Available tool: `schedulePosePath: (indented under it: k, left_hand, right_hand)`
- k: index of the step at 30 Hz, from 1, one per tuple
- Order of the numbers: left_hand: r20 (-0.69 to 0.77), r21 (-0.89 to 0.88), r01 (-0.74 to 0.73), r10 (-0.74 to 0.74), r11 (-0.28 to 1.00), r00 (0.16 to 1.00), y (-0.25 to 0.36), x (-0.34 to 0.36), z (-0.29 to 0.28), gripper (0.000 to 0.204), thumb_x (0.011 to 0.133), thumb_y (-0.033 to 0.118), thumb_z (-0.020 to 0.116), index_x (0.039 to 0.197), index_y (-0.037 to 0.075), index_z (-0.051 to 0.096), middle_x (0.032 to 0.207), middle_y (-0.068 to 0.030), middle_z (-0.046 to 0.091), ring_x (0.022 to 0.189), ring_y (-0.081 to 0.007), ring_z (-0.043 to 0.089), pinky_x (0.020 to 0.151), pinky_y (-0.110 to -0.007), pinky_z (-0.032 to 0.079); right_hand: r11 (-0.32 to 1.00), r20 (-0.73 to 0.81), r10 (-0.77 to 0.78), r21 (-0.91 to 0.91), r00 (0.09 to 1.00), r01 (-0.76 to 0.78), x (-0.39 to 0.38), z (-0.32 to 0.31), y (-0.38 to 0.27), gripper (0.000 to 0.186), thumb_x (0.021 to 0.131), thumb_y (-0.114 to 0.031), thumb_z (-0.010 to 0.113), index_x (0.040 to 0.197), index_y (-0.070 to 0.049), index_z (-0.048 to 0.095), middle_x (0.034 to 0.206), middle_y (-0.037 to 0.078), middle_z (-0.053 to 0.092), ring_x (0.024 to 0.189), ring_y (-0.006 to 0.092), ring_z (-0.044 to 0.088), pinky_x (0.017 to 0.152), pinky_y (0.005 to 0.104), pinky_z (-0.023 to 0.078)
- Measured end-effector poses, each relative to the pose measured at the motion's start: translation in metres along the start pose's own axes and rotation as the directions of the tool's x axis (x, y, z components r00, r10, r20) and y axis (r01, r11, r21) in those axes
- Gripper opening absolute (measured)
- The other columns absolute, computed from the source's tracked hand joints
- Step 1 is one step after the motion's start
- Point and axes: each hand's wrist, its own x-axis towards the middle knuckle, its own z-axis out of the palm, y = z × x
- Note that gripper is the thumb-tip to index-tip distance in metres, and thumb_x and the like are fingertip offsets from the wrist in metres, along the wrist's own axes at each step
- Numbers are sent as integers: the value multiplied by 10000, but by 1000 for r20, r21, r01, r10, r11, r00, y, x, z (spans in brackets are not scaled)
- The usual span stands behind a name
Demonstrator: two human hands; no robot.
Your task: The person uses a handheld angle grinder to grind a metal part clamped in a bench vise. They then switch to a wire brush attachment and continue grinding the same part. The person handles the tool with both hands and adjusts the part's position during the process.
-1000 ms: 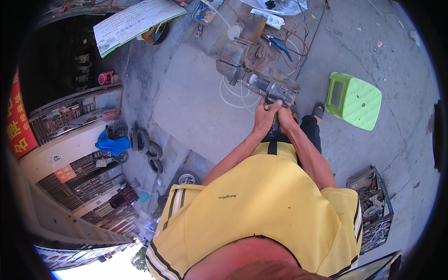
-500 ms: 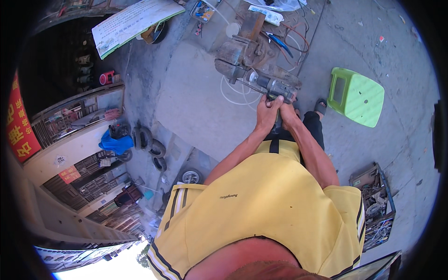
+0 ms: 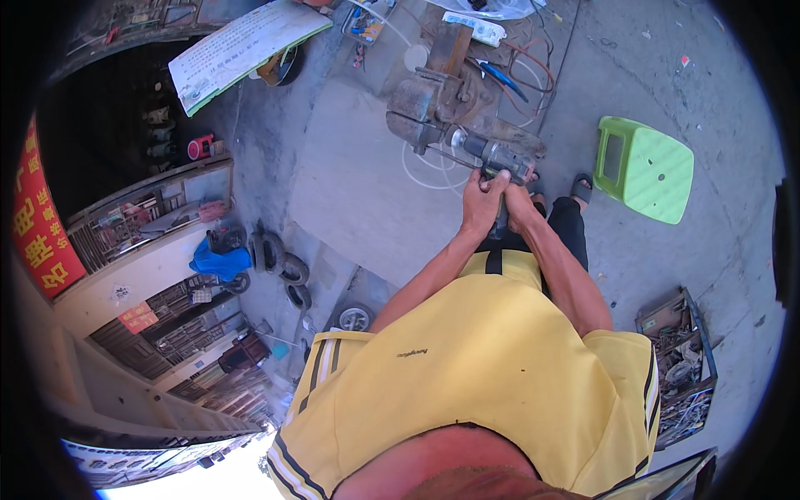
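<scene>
Both of my hands grip a dark power drill [image 3: 502, 157] in front of me. My left hand [image 3: 483, 202] is closed around its handle on the left, thumb raised; my right hand [image 3: 520, 207] is closed on it from the right, partly hidden by the left. The drill's silver front end points up-left at a rusty bench vise [image 3: 412, 108] on a worn metal mount. A thin rod [image 3: 448, 156] runs beside the drill toward the vise; whether the tip touches a workpiece I cannot tell.
A green plastic stool [image 3: 652, 167] stands right, near my sandalled feet. Hoses and cables [image 3: 529, 83] lie beyond the vise. A signboard [image 3: 242, 50] is at upper left. Old tyres [image 3: 296, 271] lie left along the shopfronts. A metal box of scrap [image 3: 679, 367] sits at lower right.
The whole scene has shifted slightly to the right in the picture, hands and drill with it. My grip on the drill looks the same.
</scene>
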Motion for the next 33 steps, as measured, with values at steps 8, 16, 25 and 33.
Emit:
schedulePosePath:
  k: [8,16,25,33]
  left_hand:
    - [16,-13,17,-16,1000,1000,-3,2,-2,399,965,344,706,1092,-26,628,931,-28,631,860,-104,544,771,-279,468]
    - [12,-37,50,-49,998,999,4,-2,0,383,984,349,679,1091,-15,625,925,-13,604,850,-96,518,762,-275,455]
    - [36,-117,73,-70,990,997,-2,2,-2,443,980,347,680,1173,-44,597,947,-33,634,870,-108,544,777,-276,471]
    - [31,-168,48,-43,985,999,-4,4,1,431,989,341,664,1185,-40,606,994,-51,660,900,-121,562,812,-291,476]
  right_hand:
    - [999,-13,-34,-5,999,34,-1,1,4,105,875,-128,670,938,-50,703,884,55,688,793,187,666,730,336,545]
    - [991,-61,-90,-107,994,84,-17,15,-9,123,889,-132,643,931,-40,713,894,65,700,794,189,668,721,345,537]
    - [978,-78,-131,-174,988,116,-19,21,-15,144,909,-119,596,969,-38,699,889,70,697,783,186,659,714,352,531]
    - [973,-83,-157,-184,984,140,-15,19,-13,136,879,-105,628,954,-20,702,896,78,700,780,187,653,715,355,527]
